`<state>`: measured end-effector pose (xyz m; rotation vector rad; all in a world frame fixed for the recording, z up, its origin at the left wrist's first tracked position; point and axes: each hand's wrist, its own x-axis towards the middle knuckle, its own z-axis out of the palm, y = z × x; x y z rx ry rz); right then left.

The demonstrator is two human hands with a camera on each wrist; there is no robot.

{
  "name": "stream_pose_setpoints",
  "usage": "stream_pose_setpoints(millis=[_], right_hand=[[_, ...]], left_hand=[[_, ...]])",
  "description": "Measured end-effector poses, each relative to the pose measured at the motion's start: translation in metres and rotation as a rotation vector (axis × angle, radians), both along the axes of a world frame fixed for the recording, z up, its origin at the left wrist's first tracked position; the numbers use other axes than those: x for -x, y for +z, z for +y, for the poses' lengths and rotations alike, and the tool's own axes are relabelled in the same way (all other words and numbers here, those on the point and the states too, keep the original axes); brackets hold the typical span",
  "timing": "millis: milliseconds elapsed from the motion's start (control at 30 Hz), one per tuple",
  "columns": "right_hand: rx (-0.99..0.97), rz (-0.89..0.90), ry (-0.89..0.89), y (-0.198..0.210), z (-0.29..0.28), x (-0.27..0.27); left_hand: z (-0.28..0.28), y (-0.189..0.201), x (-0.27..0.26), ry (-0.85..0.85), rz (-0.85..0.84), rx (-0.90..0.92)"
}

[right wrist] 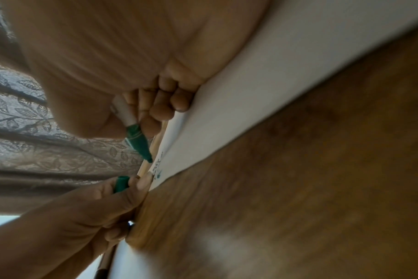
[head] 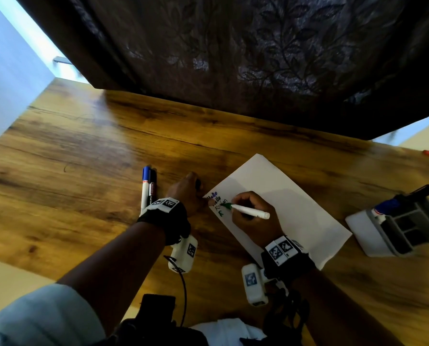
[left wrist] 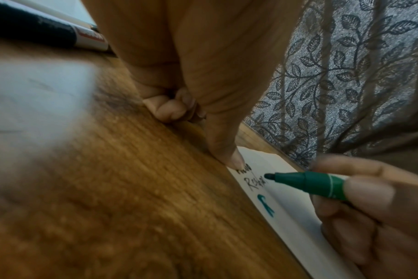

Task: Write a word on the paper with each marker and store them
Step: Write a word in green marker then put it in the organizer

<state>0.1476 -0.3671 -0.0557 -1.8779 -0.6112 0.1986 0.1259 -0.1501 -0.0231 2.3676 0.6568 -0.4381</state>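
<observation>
While the right hand (head: pixel 254 216) pinches the green marker (head: pixel 249 211), fingers curled round the barrel, its tip sits just above the paper (head: pixel 283 201) next to a green stroke. Left hand (head: pixel 188 193): thumb presses the paper's left corner, curled fingers clamp the green cap (right wrist: pixel 121 184). Blue marker (head: pixel 145 186) and black marker (head: pixel 152 186) lie left of the paper. Organizer (head: pixel 398 228) right of the paper holds a blue-capped marker (head: pixel 386 207).

green marker (head: pixel 248 210) | white paper (head: pixel 283 196) | brown woodgrain table (head: pixel 83 158) | dark leaf-patterned curtain (head: pixel 258 58)
</observation>
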Motion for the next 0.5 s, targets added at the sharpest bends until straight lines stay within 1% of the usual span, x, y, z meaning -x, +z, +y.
stream_pose_setpoints(millis=[133, 400, 500], right_hand=[[0.058, -0.056, 0.025, -0.0055, -0.0007, 0.0004], [0.062, -0.033, 0.029, -0.0048, -0.0005, 0.0010], [0.059, -0.055, 0.024, -0.0055, 0.0004, 0.0002]], left_hand=[[0.0001, -0.0007, -0.0001, -0.002, 0.003, -0.008], [-0.0003, -0.0019, -0.0002, 0.016, -0.021, -0.013], [0.0001, -0.0018, -0.0004, 0.001, -0.007, -0.022]])
